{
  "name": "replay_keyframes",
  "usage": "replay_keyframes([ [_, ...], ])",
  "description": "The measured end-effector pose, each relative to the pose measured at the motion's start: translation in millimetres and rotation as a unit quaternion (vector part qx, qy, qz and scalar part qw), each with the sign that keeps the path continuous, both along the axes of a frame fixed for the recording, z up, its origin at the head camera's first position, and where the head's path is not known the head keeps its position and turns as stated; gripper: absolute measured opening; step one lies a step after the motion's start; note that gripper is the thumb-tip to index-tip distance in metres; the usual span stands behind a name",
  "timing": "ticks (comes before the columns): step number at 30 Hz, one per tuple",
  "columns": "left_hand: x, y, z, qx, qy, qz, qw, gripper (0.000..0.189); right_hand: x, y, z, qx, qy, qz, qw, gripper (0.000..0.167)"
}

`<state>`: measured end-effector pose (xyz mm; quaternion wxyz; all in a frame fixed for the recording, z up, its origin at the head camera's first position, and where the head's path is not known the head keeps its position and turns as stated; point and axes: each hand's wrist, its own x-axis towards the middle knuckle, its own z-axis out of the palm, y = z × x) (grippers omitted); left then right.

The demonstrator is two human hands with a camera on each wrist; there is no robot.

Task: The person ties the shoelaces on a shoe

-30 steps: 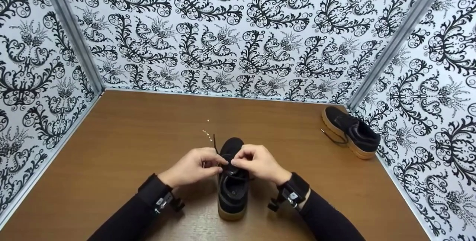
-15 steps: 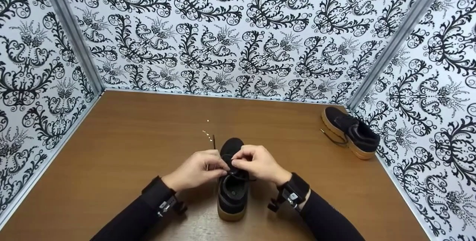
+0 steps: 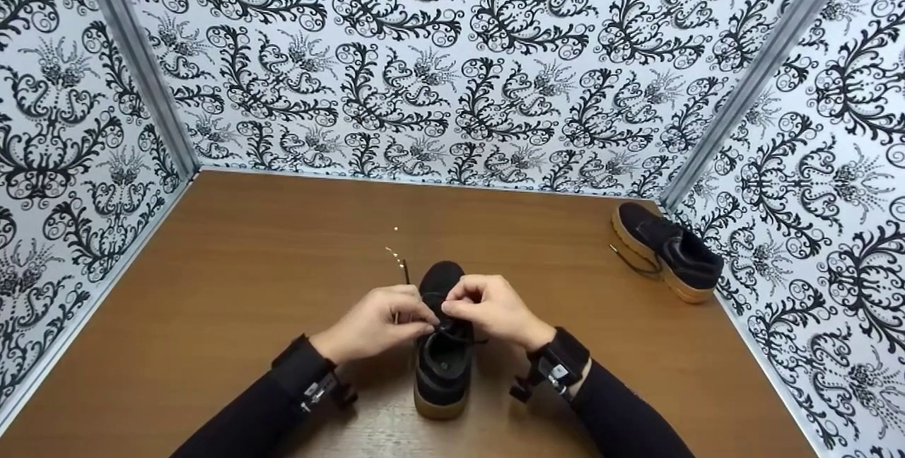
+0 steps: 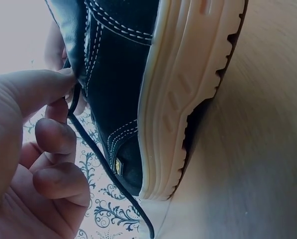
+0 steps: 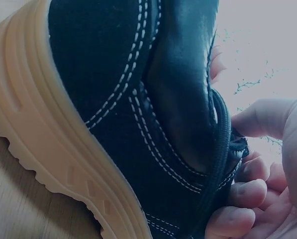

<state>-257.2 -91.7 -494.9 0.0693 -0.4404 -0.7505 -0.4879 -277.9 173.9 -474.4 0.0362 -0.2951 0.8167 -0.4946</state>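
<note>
Centrally, low in the frame, a black shoe (image 3: 443,377) stands on the brown tabletop (image 3: 283,232), fingers of the left hand (image 3: 375,324) and right hand (image 3: 498,313) pinching its lace (image 5: 221,134). Pale flecks (image 3: 394,254) dot the wood left of the toe. Another shoe (image 3: 668,249) rests farther right; scroll-patterned walls (image 3: 452,90) and grey posts (image 3: 755,76) fill the top.

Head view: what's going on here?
A person has both hands at the lacing of a black shoe. The left hand pinches the lace; the right hand is close by, its exact hold unclear. No finished bow shows. A second shoe sits at the right of the table.
</note>
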Motion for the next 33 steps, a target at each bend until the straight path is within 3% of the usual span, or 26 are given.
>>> replay_keyframes([
  [5, -0.2, -0.1, -0.2, 0.014, 0.003, -0.01, 0.9998, 0.01, -1.0, -0.6, -0.8, -0.017, -0.015, -0.002, 0.9997, 0.012],
  [12, -1.7, 0.1, -1.8, 0.012, -0.016, -0.009, 0.9998, 0.008, 1.3, -2.0, -2.0, -0.049, -0.069, -0.016, 0.9963, 0.013],
  [21, -1.4, 4.3, -6.5, 0.024, -0.052, 0.008, 0.9983, 0.008, 1.5, -1.8, -0.9, -0.042, -0.062, -0.014, 0.9971, 0.012],
  [28, -3.2, 0.6, -6.8, 0.029, -0.057, 0.023, 0.9977, 0.012, 0.7, -0.7, -1.1, -0.037, -0.055, -0.01, 0.9977, 0.01],
  [33, -7.1, -4.9, -5.3, 0.056, -0.072, 0.026, 0.9955, 0.016, 0.7, -0.4, -1.5, -0.037, -0.056, -0.008, 0.9977, 0.008],
])
